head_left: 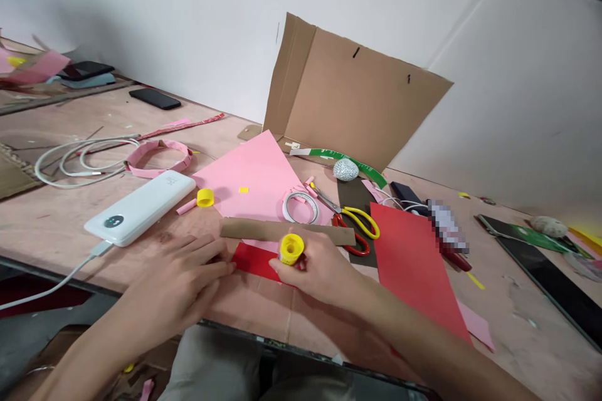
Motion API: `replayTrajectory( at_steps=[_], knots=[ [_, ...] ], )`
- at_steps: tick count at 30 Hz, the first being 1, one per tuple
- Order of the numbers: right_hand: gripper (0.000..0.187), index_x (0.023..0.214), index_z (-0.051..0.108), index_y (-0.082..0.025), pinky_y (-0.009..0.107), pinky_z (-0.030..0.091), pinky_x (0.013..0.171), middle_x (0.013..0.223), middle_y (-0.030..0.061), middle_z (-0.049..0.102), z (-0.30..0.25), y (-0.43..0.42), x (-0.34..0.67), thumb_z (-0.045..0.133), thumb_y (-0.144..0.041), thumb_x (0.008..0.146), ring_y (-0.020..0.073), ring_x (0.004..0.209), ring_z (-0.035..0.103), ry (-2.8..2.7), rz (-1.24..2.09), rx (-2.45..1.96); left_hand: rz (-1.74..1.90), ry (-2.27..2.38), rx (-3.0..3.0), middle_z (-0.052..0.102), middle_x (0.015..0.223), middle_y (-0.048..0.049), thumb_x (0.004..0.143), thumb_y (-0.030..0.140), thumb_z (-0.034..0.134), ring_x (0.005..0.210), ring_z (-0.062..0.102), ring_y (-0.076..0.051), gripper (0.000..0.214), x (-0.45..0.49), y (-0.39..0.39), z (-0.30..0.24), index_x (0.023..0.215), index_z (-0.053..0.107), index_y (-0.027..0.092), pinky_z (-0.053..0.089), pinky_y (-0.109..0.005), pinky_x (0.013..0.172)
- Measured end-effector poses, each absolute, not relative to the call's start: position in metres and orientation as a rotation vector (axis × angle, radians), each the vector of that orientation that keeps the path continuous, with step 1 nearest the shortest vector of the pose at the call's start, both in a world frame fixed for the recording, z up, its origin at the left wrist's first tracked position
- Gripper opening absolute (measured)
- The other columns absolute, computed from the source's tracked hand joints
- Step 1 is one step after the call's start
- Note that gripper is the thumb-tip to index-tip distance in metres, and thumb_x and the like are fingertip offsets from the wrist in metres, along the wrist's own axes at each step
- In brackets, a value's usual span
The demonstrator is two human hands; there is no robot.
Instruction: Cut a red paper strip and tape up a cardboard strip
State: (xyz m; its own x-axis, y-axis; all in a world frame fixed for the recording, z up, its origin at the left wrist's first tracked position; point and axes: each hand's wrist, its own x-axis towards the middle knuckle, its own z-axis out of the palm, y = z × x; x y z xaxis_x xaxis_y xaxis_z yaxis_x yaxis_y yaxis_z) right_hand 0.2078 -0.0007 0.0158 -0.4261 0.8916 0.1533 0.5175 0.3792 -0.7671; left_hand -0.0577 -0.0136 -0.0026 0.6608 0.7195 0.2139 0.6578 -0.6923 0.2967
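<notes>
My right hand (320, 269) is closed around a yellow glue stick (291, 249), its round base end facing up, over a small red paper strip (256, 261). The glue stick's lower end is hidden by the fingers. My left hand (195, 269) holds the left end of that strip at the table, fingers curled and thumb on its edge. Just beyond both hands lies a brown cardboard strip (286, 232), across the corner of a pink paper sheet (256, 169). A yellow cap (205, 198) stands left of the pink sheet.
Scissors (360, 225) and a tape roll (301, 207) lie beyond my right hand. A red sheet (414, 263) is to the right. A white power bank (141, 207) with cable and a pink ring (160, 158) are left. A bent cardboard panel (362, 94) stands behind.
</notes>
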Motion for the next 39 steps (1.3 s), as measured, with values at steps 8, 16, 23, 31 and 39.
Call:
replayTrajectory(
  at_steps=[8,16,23,31,39],
  knots=[
    [0.02,0.076,0.053,-0.022,0.025,0.036,0.061,0.071,-0.0055,0.057,0.017,-0.004,0.215,0.069,-0.028,0.086,0.0116,0.063,0.049,-2.056,0.884,-1.235,0.47,1.102,2.674,0.067,0.101,-0.0054,0.097,0.014,0.043,0.091,0.062,-0.023,0.032,-0.059,-0.013,-0.002,0.102,0.073,0.024,0.041,-0.036,0.081],
    [0.022,0.077,0.052,-0.022,0.026,0.036,0.062,0.07,-0.0057,0.056,0.018,-0.009,0.22,0.069,-0.03,0.088,0.0119,0.064,0.049,-2.038,0.908,-1.258,0.485,1.107,2.656,0.068,0.101,-0.005,0.097,0.014,0.043,0.091,0.062,-0.023,0.033,-0.056,-0.013,0.0,0.103,0.073,0.026,0.041,-0.036,0.082],
    [0.02,0.075,0.057,-0.021,0.028,0.036,0.062,0.072,-0.003,0.061,0.016,-0.013,0.233,0.069,-0.031,0.088,0.014,0.065,0.052,-2.014,0.882,-1.373,0.47,1.105,2.664,0.067,0.099,-0.0062,0.097,0.015,0.044,0.089,0.061,-0.024,0.031,-0.057,-0.013,0.0,0.101,0.073,0.024,0.041,-0.035,0.079],
    [0.018,0.075,0.057,-0.021,0.029,0.039,0.065,0.074,-0.0017,0.061,0.016,-0.019,0.242,0.066,-0.029,0.088,0.0154,0.067,0.054,-2.003,0.899,-1.409,0.46,1.112,2.674,0.068,0.104,-0.0056,0.097,0.015,0.044,0.094,0.062,-0.024,0.031,-0.057,-0.012,0.0,0.103,0.073,0.025,0.042,-0.035,0.083],
    [0.013,0.077,0.06,-0.021,0.028,0.04,0.063,0.075,-0.0013,0.064,0.019,-0.023,0.252,0.066,-0.026,0.087,0.0155,0.068,0.056,-1.997,0.904,-1.396,0.487,1.122,2.671,0.07,0.106,-0.0058,0.097,0.017,0.046,0.096,0.064,-0.024,0.03,-0.056,-0.011,0.001,0.103,0.074,0.026,0.045,-0.035,0.084]
  ],
)
